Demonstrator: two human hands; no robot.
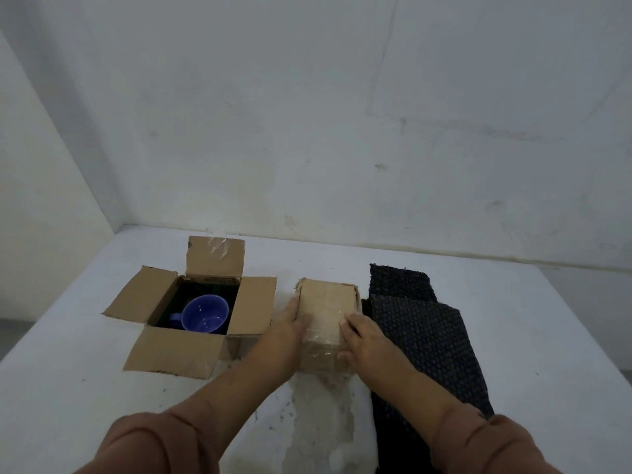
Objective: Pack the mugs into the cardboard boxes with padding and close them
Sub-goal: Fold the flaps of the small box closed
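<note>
A small closed cardboard box [326, 302] with clear tape on its near end stands mid-table. My left hand [285, 331] lies flat against its left side, and my right hand [360, 336] clasps its near right corner. To the left stands a larger cardboard box [253, 302] with all flaps spread open. Inside it a blue mug [205, 313] lies tilted on dark padding, its handle to the left. Black bubble-wrap sheets [427, 336] lie flat just right of the small box.
The white table [68, 388] sits in a corner, with white walls behind and at the left. A worn, stained patch [318, 422] marks the tabletop in front of the small box. The table's right edge runs past the bubble wrap.
</note>
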